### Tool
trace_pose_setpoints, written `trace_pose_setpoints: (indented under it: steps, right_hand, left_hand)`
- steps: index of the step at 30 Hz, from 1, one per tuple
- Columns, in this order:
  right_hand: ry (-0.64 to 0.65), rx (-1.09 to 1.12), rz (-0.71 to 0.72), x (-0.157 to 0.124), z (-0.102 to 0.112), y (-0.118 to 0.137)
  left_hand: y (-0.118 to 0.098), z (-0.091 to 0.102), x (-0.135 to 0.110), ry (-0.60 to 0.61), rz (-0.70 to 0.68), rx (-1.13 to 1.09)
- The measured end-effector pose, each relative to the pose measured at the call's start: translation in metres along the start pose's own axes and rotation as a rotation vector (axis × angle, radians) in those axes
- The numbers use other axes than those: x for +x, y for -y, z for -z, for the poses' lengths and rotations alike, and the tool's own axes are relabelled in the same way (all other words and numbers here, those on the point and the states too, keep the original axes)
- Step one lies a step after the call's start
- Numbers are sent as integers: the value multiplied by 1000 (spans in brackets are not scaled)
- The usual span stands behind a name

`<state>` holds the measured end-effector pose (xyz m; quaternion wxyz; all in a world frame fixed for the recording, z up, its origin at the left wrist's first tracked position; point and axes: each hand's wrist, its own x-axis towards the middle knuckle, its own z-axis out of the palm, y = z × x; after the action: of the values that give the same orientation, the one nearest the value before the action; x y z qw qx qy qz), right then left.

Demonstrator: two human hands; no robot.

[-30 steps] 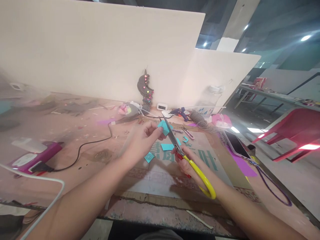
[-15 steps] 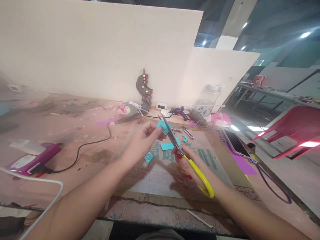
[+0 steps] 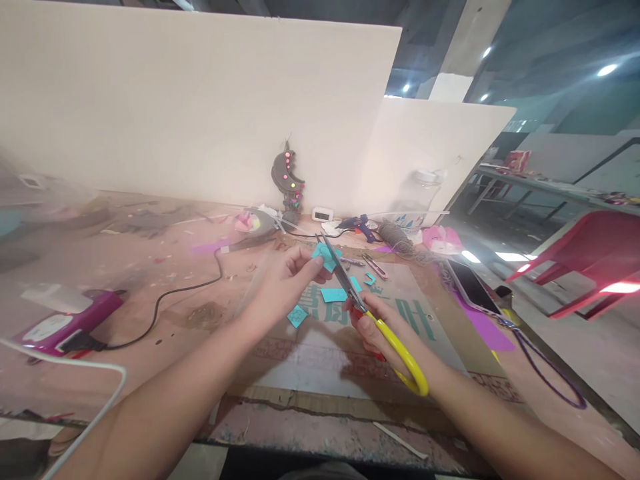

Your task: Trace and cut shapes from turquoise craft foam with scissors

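Note:
Between the thumb and fingers of my left hand (image 3: pixel 295 270) is a small piece of turquoise paper (image 3: pixel 325 255). My right hand (image 3: pixel 373 323) is closed round the handles of a pair of scissors (image 3: pixel 345 273) with yellow and red grips. The blades point up and away from me, slightly parted, and cross the right side of the held paper. Below my hands, a turquoise square with drawn lines (image 3: pixel 297 316) and a turquoise strip (image 3: pixel 334 295) lie on a printed sheet (image 3: pixel 320 373). A small curled turquoise scrap (image 3: pixel 369 278) lies to the right.
A purple power strip (image 3: pixel 75 323) with a black cable sits at the left. Towards the back are a glue gun (image 3: pixel 361 227), twine (image 3: pixel 394 236), a clear jar (image 3: pixel 423 197) and a moon-shaped ornament (image 3: pixel 287 170). A phone (image 3: pixel 470 285) lies right; a red chair (image 3: pixel 590 260) stands beyond.
The hands, the paper and the scissors keep nearly the same positions; the scissor blades have shifted only slightly against the paper. The whole view has tilted a little.

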<state>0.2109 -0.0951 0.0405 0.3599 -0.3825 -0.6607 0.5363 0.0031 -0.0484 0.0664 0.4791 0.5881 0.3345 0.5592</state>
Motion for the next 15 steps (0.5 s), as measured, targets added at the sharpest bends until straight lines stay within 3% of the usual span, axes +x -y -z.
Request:
trace_pose_setpoints:
  steps: [8,15]
  right_hand:
    - [-53,-27,67,6,2,-24]
    - [-36,-10,41,3,0,-13]
  left_hand:
    - [-4,-2,-2,-12,25,6]
    - [-1,-3,-3,-10,23,11]
